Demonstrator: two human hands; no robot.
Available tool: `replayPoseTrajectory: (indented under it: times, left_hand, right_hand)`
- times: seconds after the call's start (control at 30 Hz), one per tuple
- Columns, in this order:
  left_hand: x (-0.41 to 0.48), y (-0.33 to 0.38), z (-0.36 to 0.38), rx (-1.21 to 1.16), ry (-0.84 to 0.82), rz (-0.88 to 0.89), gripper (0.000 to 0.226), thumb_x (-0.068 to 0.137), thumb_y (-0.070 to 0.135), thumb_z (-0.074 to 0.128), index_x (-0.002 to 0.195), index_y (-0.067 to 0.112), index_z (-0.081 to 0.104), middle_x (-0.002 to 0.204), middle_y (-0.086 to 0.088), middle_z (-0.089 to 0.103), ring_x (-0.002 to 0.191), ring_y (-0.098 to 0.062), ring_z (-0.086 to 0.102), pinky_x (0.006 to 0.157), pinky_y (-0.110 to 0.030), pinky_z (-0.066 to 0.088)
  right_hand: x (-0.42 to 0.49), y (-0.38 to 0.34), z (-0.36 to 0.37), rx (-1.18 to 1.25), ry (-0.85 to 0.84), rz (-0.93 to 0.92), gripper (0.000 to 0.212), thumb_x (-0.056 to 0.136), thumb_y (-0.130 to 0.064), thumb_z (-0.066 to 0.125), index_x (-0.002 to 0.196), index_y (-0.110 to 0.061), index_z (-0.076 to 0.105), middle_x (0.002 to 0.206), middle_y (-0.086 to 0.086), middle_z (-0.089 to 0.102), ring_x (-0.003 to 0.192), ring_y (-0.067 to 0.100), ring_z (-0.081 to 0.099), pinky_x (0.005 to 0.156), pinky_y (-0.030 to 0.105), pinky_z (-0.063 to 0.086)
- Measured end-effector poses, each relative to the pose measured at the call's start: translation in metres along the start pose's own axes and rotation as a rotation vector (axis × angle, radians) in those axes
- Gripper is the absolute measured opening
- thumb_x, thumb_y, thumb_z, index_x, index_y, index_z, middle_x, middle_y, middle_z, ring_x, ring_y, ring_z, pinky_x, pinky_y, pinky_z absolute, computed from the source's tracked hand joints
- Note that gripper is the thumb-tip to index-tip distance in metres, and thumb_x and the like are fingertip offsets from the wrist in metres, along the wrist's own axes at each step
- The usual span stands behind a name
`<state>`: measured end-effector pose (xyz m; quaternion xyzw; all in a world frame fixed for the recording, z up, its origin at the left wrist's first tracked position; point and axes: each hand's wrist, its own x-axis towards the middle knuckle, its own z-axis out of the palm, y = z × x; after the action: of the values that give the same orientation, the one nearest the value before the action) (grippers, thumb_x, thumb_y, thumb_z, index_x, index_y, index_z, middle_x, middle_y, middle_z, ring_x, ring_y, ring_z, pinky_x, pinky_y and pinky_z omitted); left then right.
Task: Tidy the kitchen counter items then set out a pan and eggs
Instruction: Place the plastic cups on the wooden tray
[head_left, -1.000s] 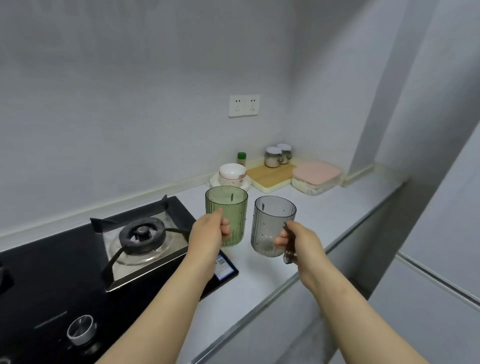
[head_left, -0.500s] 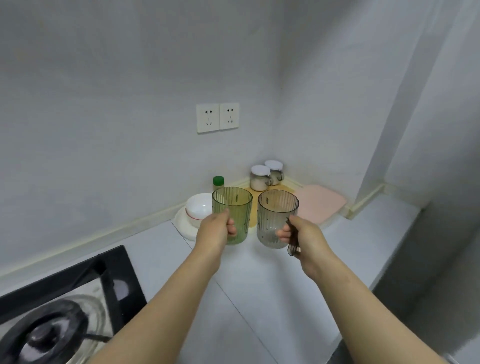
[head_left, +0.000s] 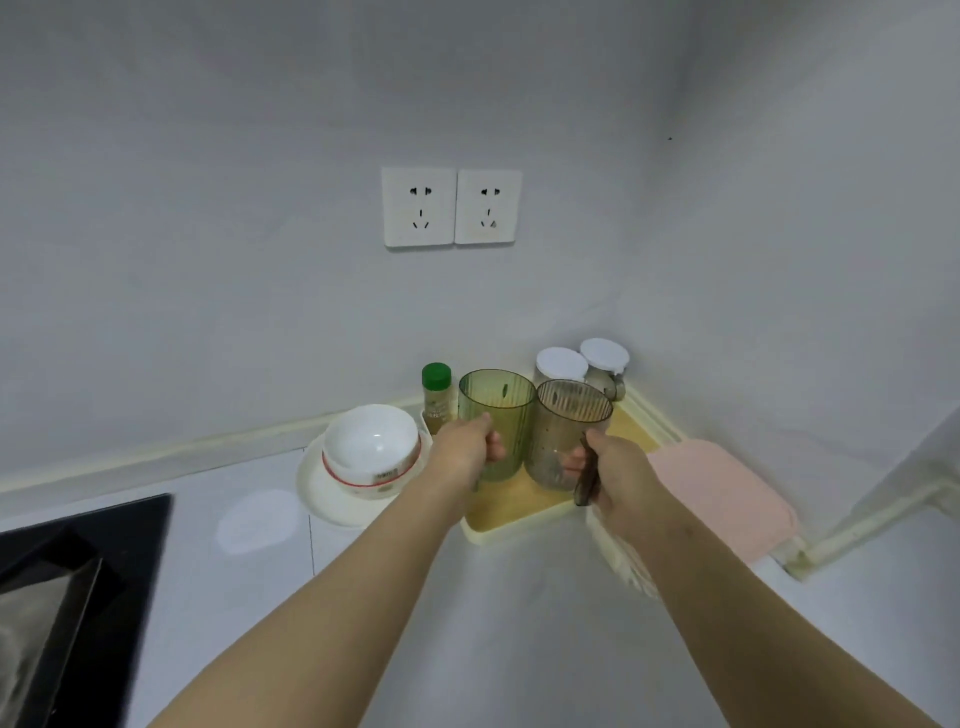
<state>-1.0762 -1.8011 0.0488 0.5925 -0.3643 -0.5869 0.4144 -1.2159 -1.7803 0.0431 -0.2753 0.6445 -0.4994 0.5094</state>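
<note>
My left hand (head_left: 465, 451) grips a ribbed green plastic cup (head_left: 497, 415), upright. Right beside it, my right hand (head_left: 618, 470) holds a smoky grey cup (head_left: 566, 431) by its handle. The two cups touch side by side over the yellow cutting board (head_left: 511, 506) in the counter's corner. I cannot tell whether their bases rest on the board.
A white bowl (head_left: 371, 449) sits on a white plate (head_left: 317, 493) left of the board. A green-capped spice bottle (head_left: 435, 389) and two white-lidded jars (head_left: 561, 366) stand against the wall. A pink-lidded box (head_left: 727, 493) lies at right, the black stove (head_left: 78, 571) at lower left.
Both hands carried the cups forward from near the stove into the corner and lowered them over the cutting board. The view has closed in on the corner.
</note>
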Motion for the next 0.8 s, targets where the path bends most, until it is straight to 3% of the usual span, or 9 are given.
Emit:
replayPoseTrajectory:
  times: [0.13,0.2,0.33,0.47,0.57,0.7,0.8]
  left_hand:
    - [0.023,-0.006,0.016,0.001,0.033,-0.043,0.035,0.100,0.023,0.038,0.069,0.013,0.049,0.068,-0.001,0.054,0.063,-0.010,0.050,0.059,-0.024,0.032]
    - [0.036,-0.009,0.022,-0.023,0.037,-0.076,0.034,0.100,0.025,0.038,0.070,0.014,0.049,0.069,-0.001,0.055,0.064,-0.011,0.049,0.062,-0.024,0.032]
    - [0.059,-0.018,0.026,-0.055,0.066,-0.122,0.030,0.100,0.028,0.038,0.075,0.015,0.051,0.070,0.000,0.057,0.068,-0.011,0.051,0.086,-0.033,0.033]
    - [0.078,-0.023,0.028,-0.042,0.077,-0.113,0.029,0.100,0.027,0.038,0.078,0.014,0.052,0.070,0.000,0.058,0.070,-0.011,0.051,0.080,-0.032,0.033]
    - [0.091,-0.026,0.031,-0.026,0.088,-0.098,0.028,0.100,0.028,0.038,0.080,0.015,0.053,0.070,0.001,0.059,0.072,-0.011,0.050,0.073,-0.030,0.035]
    - [0.105,-0.027,0.032,-0.027,0.125,-0.089,0.028,0.100,0.029,0.038,0.080,0.016,0.053,0.070,0.002,0.060,0.073,-0.011,0.050,0.078,-0.031,0.036]
    - [0.111,-0.025,0.033,-0.009,0.146,-0.076,0.028,0.100,0.028,0.038,0.078,0.016,0.052,0.072,0.002,0.060,0.071,-0.009,0.050,0.071,-0.027,0.036]
  right_hand:
    - [0.044,0.004,0.000,-0.024,-0.036,0.016,0.037,0.099,-0.013,0.035,0.064,-0.011,0.043,0.061,0.005,0.045,0.059,0.018,0.051,0.058,0.028,0.039]
    - [0.066,0.007,0.002,-0.087,-0.052,0.036,0.038,0.099,-0.018,0.036,0.062,-0.014,0.043,0.062,0.004,0.048,0.059,0.018,0.050,0.059,0.029,0.036]
    - [0.096,0.015,0.008,-0.172,-0.119,0.082,0.036,0.100,-0.022,0.036,0.066,-0.015,0.042,0.065,0.005,0.048,0.062,0.017,0.046,0.062,0.029,0.036]
    - [0.118,0.016,0.011,-0.244,-0.136,0.051,0.034,0.099,-0.019,0.039,0.066,-0.013,0.046,0.068,0.007,0.054,0.072,0.023,0.052,0.069,0.031,0.038]
    - [0.132,0.014,0.014,-0.285,-0.163,0.027,0.032,0.099,-0.020,0.038,0.069,-0.012,0.048,0.074,0.008,0.056,0.078,0.023,0.052,0.061,0.029,0.038]
    - [0.145,0.013,0.017,-0.361,-0.198,-0.013,0.031,0.099,-0.018,0.038,0.071,-0.011,0.050,0.077,0.008,0.056,0.066,0.019,0.048,0.062,0.029,0.038]
    - [0.152,0.014,0.022,-0.394,-0.228,-0.019,0.032,0.098,-0.019,0.040,0.068,-0.011,0.051,0.081,0.012,0.057,0.062,0.019,0.049,0.065,0.029,0.039]
